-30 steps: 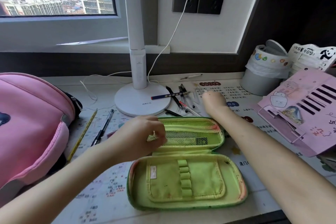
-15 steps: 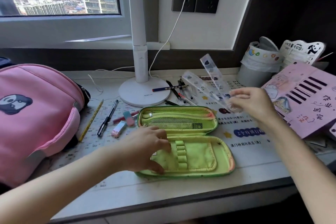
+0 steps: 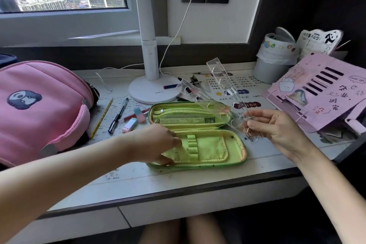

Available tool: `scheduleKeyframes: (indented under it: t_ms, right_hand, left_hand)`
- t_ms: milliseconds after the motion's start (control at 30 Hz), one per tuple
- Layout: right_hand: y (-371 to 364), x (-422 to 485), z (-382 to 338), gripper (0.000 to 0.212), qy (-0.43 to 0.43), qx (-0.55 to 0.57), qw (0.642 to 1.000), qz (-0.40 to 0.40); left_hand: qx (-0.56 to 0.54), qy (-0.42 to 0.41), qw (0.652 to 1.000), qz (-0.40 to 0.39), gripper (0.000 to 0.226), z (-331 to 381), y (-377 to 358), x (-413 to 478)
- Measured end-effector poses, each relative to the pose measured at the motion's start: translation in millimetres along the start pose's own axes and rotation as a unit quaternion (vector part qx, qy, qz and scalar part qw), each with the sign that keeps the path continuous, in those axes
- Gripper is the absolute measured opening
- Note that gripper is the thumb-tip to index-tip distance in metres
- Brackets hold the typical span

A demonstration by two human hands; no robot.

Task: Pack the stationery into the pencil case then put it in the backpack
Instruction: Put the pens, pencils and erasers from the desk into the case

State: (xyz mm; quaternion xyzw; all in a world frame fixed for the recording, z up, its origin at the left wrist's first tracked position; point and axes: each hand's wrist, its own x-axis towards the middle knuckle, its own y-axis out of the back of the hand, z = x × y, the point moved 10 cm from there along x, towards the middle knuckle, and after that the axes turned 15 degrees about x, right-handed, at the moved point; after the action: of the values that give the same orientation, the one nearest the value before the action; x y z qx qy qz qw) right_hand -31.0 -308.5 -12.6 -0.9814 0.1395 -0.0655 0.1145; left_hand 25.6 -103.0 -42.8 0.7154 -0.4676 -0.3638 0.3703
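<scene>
Two clear plastic rulers [image 3: 227, 93] are pinched at their near ends in the right hand [image 3: 273, 127], thumb and fingers closed on them. They fan away from the person, one pointing up toward the wall, the other angled left above the far half of the pencil case [image 3: 198, 134]. The green pencil case lies open flat on the desk [image 3: 178, 182], in the middle, its mesh-pocket half farther away and its half with elastic pen loops nearer. The left hand [image 3: 156, 144] rests on the left end of the near half, fingers curled down onto the lining and thumb at the front rim; it presses on the case and grips nothing else.

Just left of the case lie loose pieces of stationery: a pink and blue eraser [image 3: 139, 114], a second pale pink eraser [image 3: 130, 125], a red pen [image 3: 131, 116] partly under them, a black pen [image 3: 118, 115] and a yellow pencil [image 3: 101, 118], each apart from the case. Behind the case, near the round base of a white desk lamp [image 3: 154, 90], are a blue and red marker [image 3: 170, 86] and a few dark items too tangled to tell apart.

The pink backpack [image 3: 39, 109], with a panda patch, stands at the left edge of the desk, well apart from the case. At the right are a small grey bin [image 3: 271, 65] with a white liner and a tilted pink board [image 3: 320, 93] with handwriting. A white cable [image 3: 184, 16] runs from a wall socket down to the desk.
</scene>
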Motion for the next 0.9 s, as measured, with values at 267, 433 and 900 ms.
scheduleKeyframes:
  t_ms: [267,433,900]
  right_hand:
    - [-15,-23,-16,0.019,0.087,-0.048,0.995,-0.024]
    - [-21,-31,-20,0.027,0.105,-0.086,0.99,-0.023]
    - [-28,-21,-8,0.027,0.098,-0.116,0.988,-0.039]
  left_hand:
    - [0.029,-0.02,0.999,-0.027,0.04,-3,5,2]
    - [-0.013,-0.01,1.0,-0.013,0.038,-13,6,0]
    - [0.04,-0.009,0.997,-0.071,0.045,3,4,6]
